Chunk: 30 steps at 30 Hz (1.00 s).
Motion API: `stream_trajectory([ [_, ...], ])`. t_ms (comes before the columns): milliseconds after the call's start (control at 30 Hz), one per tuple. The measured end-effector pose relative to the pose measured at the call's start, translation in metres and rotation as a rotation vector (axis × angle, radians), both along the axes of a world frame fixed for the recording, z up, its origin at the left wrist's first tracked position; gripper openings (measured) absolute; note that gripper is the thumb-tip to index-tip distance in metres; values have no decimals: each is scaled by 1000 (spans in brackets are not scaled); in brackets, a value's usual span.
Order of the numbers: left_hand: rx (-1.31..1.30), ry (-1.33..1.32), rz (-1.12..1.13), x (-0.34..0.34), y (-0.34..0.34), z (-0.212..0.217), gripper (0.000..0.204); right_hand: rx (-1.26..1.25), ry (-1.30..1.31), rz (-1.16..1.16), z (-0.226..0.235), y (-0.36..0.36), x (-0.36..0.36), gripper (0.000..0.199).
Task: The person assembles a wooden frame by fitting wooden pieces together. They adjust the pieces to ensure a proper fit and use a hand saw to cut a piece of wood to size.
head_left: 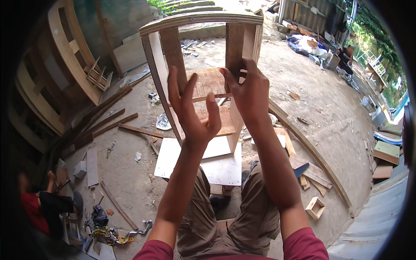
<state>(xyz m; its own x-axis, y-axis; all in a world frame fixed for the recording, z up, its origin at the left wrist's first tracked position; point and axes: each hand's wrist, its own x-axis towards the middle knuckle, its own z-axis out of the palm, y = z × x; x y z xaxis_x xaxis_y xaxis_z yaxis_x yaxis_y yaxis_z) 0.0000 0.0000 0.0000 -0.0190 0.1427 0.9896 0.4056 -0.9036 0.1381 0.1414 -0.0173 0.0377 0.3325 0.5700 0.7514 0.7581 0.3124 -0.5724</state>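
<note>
In front of me stands a small wooden shelf unit (pixel 212 17) with a curved plywood top edge, upright slats and inner shelf boards. It rests on a white board (pixel 167 158) between my knees. My left hand (pixel 193 115) is open at the unit's left side, fingers spread and pointing up, in front of the inner shelf (pixel 208 82). At the right side, my right hand (pixel 251 93) has thumb and fingers closed round the lower part of an upright wooden slat (pixel 234 45). The fingertips behind the slat are partly hidden.
Long wooden strips (pixel 316 160) lie on the concrete floor at both sides. A blue-bladed saw (pixel 301 169), offcuts and a small wooden box (pixel 315 208) are at right. One person in red (pixel 32 212) sits at lower left, another (pixel 345 58) at far right. Tall wooden frames (pixel 71 47) lean at left.
</note>
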Motion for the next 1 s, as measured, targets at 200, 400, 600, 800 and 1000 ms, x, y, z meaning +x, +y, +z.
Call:
stream_trajectory([
  [200,-460,-118,-481,45,33,37,58,24,20,39,-4,6,6,41],
  [400,-675,-31,-653,54,55,59,43,134,-34,94,-2,-6,20,30],
  [600,-747,74,-630,56,60,37,42,202,337,145,4,-29,59,31],
  [800,-762,31,-878,57,65,23,45,-116,309,356,-45,6,78,59],
  [1000,-792,23,-916,53,71,19,50,-159,321,551,-57,12,68,59],
])
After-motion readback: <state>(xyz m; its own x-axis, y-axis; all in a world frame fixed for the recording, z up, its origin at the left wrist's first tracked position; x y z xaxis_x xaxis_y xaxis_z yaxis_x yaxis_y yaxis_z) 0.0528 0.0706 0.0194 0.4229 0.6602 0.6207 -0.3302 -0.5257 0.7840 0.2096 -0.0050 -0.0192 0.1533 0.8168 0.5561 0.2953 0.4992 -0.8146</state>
